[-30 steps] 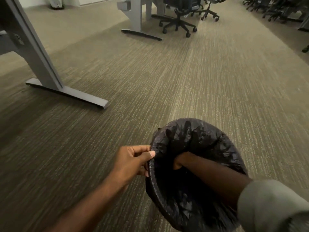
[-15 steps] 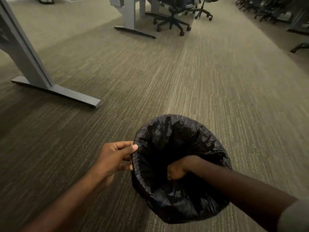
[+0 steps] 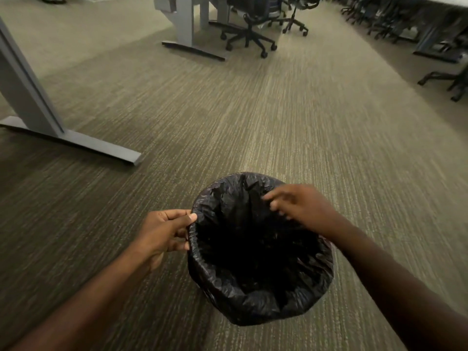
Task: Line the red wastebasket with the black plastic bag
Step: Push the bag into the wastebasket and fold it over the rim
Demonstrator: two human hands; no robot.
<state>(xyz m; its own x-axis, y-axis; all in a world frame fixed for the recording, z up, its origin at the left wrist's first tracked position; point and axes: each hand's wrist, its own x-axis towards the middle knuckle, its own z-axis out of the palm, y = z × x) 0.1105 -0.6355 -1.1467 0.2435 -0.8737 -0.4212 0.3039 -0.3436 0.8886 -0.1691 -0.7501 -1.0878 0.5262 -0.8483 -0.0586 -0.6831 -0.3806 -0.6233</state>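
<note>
A black plastic bag (image 3: 255,297) is draped over a round wastebasket standing on the carpet. The plastic folds over the rim all around and covers the outside, so no red of the basket shows. My left hand (image 3: 164,231) pinches the bag at the left rim between thumb and fingers. My right hand (image 3: 301,207) hovers over the far right of the rim, blurred, its fingers spread and curled downward with nothing held. The inside of the bag is dark and looks hollow.
A grey desk leg with a long foot (image 3: 76,143) stands to the left. Another desk base (image 3: 187,34) and black office chairs (image 3: 250,34) are further back. More chair bases (image 3: 450,82) line the right side. Striped carpet (image 3: 278,110) surrounds the basket.
My right hand has come up out of the bag's interior and now hovers over the far right rim. My left hand keeps its pinch on the left rim.
</note>
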